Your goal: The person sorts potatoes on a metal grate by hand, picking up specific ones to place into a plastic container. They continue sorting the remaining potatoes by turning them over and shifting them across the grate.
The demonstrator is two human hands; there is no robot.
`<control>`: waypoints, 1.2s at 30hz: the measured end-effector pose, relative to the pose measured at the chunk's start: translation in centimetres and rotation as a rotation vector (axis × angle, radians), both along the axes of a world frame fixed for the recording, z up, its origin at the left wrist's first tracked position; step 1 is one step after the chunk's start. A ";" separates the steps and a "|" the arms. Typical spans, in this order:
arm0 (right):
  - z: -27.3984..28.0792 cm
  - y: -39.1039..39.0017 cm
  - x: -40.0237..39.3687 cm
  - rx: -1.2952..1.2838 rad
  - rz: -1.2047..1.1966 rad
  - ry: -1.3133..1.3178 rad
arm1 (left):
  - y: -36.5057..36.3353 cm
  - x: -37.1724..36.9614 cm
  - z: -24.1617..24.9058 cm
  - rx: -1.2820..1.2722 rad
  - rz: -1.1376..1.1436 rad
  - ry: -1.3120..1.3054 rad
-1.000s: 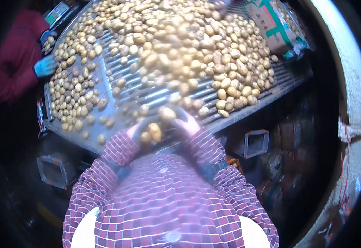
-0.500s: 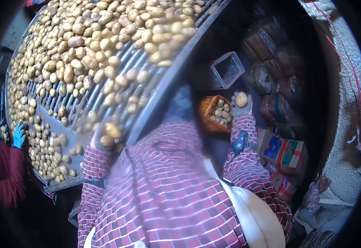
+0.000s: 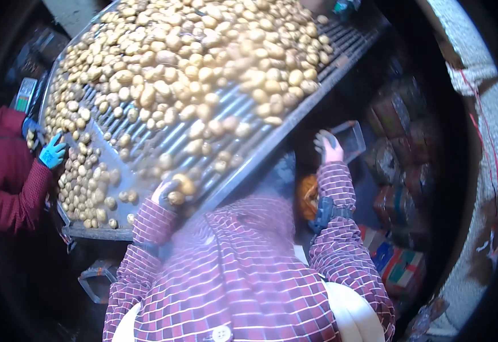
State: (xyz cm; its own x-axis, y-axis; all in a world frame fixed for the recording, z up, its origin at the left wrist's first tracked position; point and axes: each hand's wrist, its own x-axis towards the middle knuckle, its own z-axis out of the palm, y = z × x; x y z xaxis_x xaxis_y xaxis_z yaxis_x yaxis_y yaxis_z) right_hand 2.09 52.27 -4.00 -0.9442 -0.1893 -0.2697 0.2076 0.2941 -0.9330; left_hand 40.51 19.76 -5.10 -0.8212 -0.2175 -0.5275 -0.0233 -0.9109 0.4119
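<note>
My left hand (image 3: pixel 166 192), in a grey glove, is closed around potatoes (image 3: pixel 184 184) at the near edge of the sloping roller table (image 3: pixel 243 165). Loose potatoes (image 3: pixel 220 165) lie on the rollers just beyond it. My right hand (image 3: pixel 329 147), also gloved, is stretched out past the table's right side with its fingers apart and nothing in them. It overlaps the left end of a clear rectangular frame (image 3: pixel 356 142). An orange container (image 3: pixel 308 196) shows beside my right forearm, which partly hides it.
A heap of potatoes (image 3: pixel 203 51) covers the upper table. At left, a co-worker's blue-gloved hand (image 3: pixel 52 153) is by smaller potatoes (image 3: pixel 89 182). Wrapped packages (image 3: pixel 391 159) and a printed carton (image 3: pixel 400 265) stand at right, near a rough pale wall (image 3: pixel 477 171).
My right hand has let go of its potato and moved forward to the clear frame. My left hand still holds potatoes. The view has shifted, and the potato-filled crate is now hidden.
</note>
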 end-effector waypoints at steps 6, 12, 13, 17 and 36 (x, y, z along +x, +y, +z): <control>4.9 -22.4 5.0 0.229 0.672 0.300 | 0.7 -0.5 4.2 -0.033 0.162 -0.027; -6.2 -31.6 3.6 0.505 0.843 0.532 | -0.8 0.4 5.6 0.100 0.172 0.088; -4.6 -30.9 3.7 0.388 0.848 0.379 | -0.7 -0.1 6.1 0.098 0.241 0.033; 2.8 -28.0 6.9 -0.150 0.550 -0.408 | -1.8 -0.1 0.9 0.257 0.293 0.342; 4.7 -28.3 10.7 -0.342 0.892 -0.625 | -3.1 1.6 1.4 0.338 0.487 0.407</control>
State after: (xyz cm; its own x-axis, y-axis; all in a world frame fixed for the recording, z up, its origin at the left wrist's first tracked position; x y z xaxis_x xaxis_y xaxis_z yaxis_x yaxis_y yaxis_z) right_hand 12.77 23.98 0.66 -0.1553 -0.8793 -0.4503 0.5082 0.3198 -0.7997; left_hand 42.09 16.67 -3.71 -0.8187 -0.4876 -0.3033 0.5131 -0.8583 -0.0052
